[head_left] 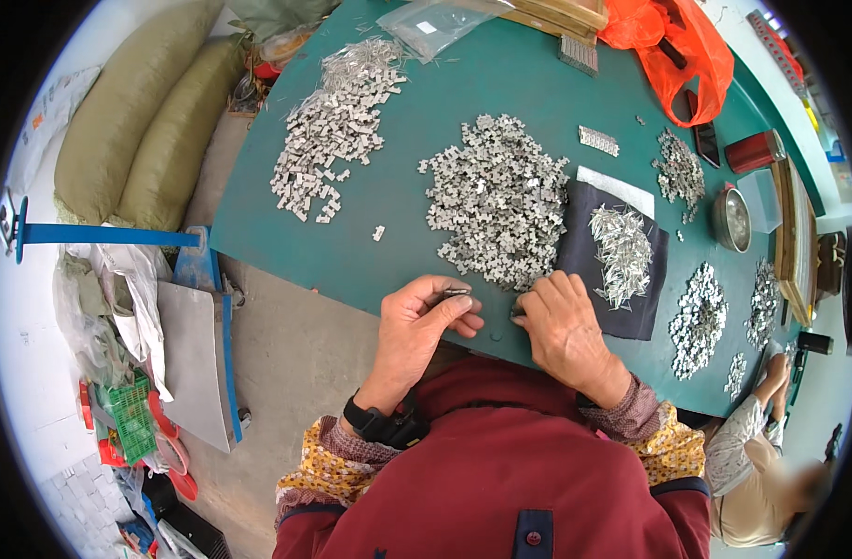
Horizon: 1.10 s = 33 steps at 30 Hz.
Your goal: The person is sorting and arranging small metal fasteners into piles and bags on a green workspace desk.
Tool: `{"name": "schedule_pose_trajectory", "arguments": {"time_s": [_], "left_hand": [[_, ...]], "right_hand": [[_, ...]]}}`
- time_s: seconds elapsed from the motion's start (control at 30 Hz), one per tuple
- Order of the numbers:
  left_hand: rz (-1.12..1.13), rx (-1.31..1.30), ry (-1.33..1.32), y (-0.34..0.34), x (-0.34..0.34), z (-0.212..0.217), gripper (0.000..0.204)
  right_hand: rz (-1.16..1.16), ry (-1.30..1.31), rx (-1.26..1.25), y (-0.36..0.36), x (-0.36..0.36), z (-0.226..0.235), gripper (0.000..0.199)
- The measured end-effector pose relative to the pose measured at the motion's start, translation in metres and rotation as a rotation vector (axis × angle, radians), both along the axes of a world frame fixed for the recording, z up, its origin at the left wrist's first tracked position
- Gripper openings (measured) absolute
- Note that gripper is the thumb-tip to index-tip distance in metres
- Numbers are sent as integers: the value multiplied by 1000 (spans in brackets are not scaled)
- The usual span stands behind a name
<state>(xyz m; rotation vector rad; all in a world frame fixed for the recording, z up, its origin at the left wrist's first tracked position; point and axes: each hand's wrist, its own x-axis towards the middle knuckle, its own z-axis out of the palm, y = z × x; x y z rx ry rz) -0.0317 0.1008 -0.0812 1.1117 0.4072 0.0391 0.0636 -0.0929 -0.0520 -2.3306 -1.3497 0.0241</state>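
At the front edge of the green table point(407, 214) my left hand point(412, 321) is closed, with a small dark metal piece point(456, 293) pinched between thumb and forefinger. A short gap to its right, my right hand point(567, 326) has its fingertips pressed together; what they hold is too small to name. Just beyond both hands spreads a large pile of small notched grey metal pieces point(496, 200). On a dark cloth point(631, 322) right of that pile lies a heap of thin silvery pins point(621, 252), beyond my right hand.
Flat metal pieces point(337, 130) are heaped at the far left. Smaller piles point(699, 321) lie at the right, near a metal bowl point(731, 220) and a red cylinder point(756, 151). An orange plastic bag point(687, 56) is at the back. Another person point(756, 466) sits at the lower right.
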Motion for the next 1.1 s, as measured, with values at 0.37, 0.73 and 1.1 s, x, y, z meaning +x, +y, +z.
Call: {"name": "schedule_pose_trajectory", "arguments": {"time_s": [0.37, 0.73, 1.1], "left_hand": [[-10, 9, 50, -2, 3, 11, 13], [-170, 142, -159, -30, 48, 53, 9], [-231, 204, -229, -66, 68, 64, 9]], "right_hand": [[24, 104, 89, 8, 0, 2, 18], [-247, 735, 751, 8, 14, 27, 13], [-409, 659, 755, -34, 8, 31, 6]]}}
